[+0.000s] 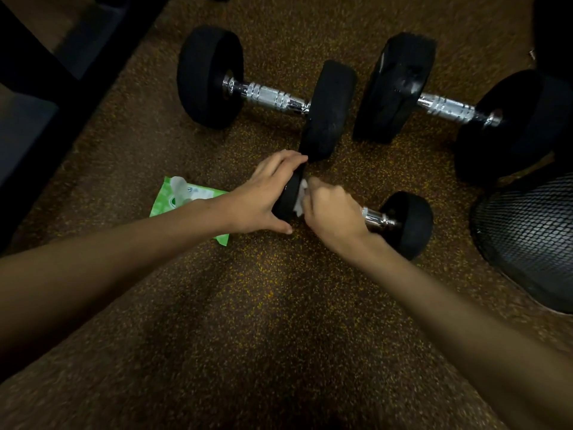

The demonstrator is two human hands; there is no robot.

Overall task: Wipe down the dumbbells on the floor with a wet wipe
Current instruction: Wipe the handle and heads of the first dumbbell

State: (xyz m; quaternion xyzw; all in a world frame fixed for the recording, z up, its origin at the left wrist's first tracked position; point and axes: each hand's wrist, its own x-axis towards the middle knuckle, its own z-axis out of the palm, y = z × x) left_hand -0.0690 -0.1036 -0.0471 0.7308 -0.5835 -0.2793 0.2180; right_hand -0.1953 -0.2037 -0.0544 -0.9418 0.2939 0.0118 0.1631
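A small black dumbbell (406, 223) with a chrome handle lies on the speckled floor in the middle. My left hand (263, 197) grips its left head from the outside. My right hand (333, 209) is closed over a white wet wipe (300, 198), pressing it against the inner face of that left head, and hides most of the handle. Two larger black dumbbells lie farther away: one at centre (266, 96) and one at the right (446, 110), both with knurled chrome handles.
A green wet-wipe pack (183, 197) lies on the floor left of my left wrist, its flap open. A black mesh object (527, 234) stands at the right edge. Dark equipment frame (62, 72) runs along the upper left.
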